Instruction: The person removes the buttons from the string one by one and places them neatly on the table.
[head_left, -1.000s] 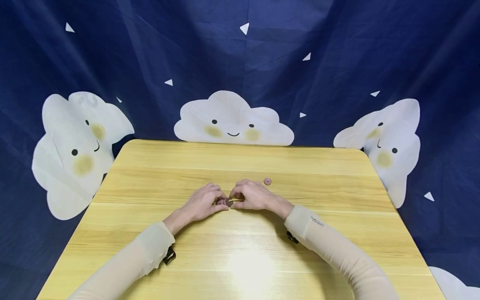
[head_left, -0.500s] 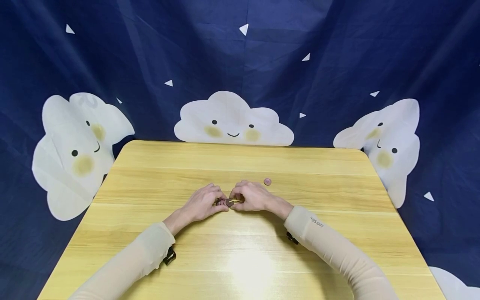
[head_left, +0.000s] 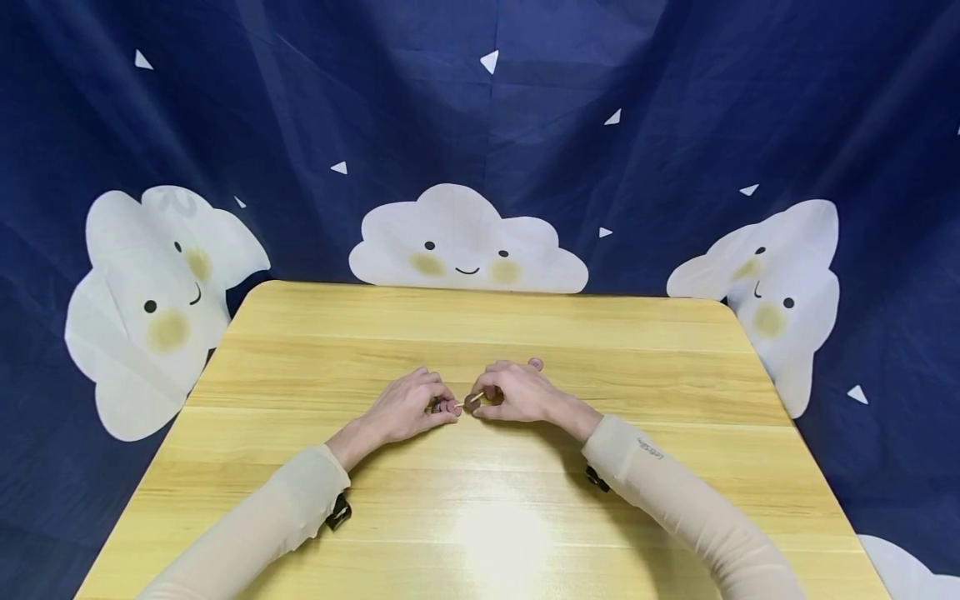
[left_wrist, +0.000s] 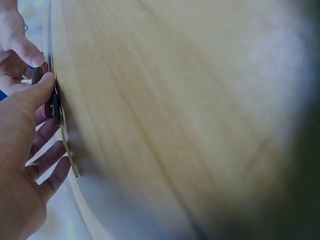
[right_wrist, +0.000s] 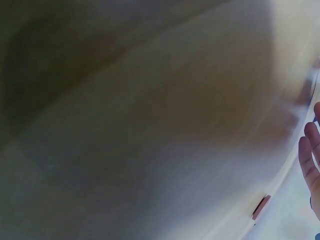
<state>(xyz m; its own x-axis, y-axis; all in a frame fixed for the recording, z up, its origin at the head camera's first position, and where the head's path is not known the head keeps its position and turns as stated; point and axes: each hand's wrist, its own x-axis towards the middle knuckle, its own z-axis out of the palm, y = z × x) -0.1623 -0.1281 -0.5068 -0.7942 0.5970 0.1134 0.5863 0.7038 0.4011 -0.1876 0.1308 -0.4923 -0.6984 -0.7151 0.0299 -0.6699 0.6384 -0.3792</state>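
In the head view my left hand (head_left: 406,405) pinches several small round discs, like buttons, between thumb and fingers. A pinkish button (head_left: 453,407) shows at its fingertips. A thin yellow strand (head_left: 460,406) runs from there to a dark brown button (head_left: 472,403). My right hand (head_left: 525,393) pinches at the dark button, with its thumb below. In the left wrist view the yellow strand (left_wrist: 72,159) hangs down past the left fingers, below a dark button (left_wrist: 56,109). Only a few fingers of the right hand (right_wrist: 311,160) show in the right wrist view.
Behind the right hand a loose pinkish button (head_left: 536,364) lies on the wooden table (head_left: 480,325), partly covered by that hand. A dark blue curtain (head_left: 480,125) with white clouds hangs behind the table's far edge.
My right hand has shifted a little to the right, and the dark button has moved with it, away from the left hand's buttons. Yellow strand now shows between them. The left hand stays put.
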